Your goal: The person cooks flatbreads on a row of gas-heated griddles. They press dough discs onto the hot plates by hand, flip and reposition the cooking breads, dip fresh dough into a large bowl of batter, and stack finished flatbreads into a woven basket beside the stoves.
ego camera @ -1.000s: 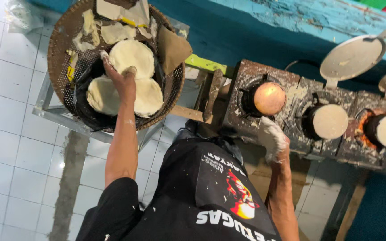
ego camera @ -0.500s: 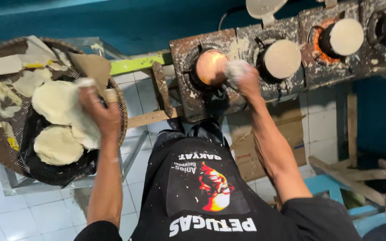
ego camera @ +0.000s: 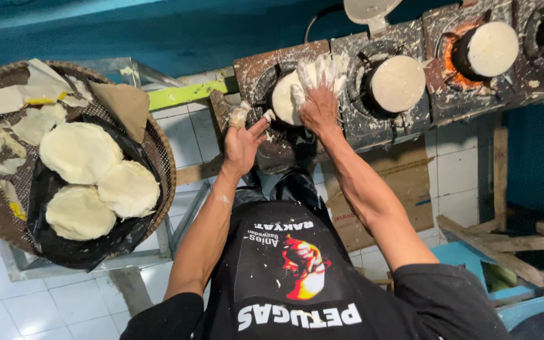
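Flatbread [ego camera: 288, 97] on left burner: right hand [ego camera: 320, 104] now pressing flat, fingers spread; left hand [ego camera: 242, 140], fingers loosely open, has left basket [ego camera: 158, 157].

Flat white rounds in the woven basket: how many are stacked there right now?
3. One upper round, one to its right, one at the bottom, all on black plastic in the basket. Others may lie underneath.

White tiled floor [ego camera: 7, 302], teal wall [ego camera: 127, 31], wooden planks [ego camera: 492, 252]
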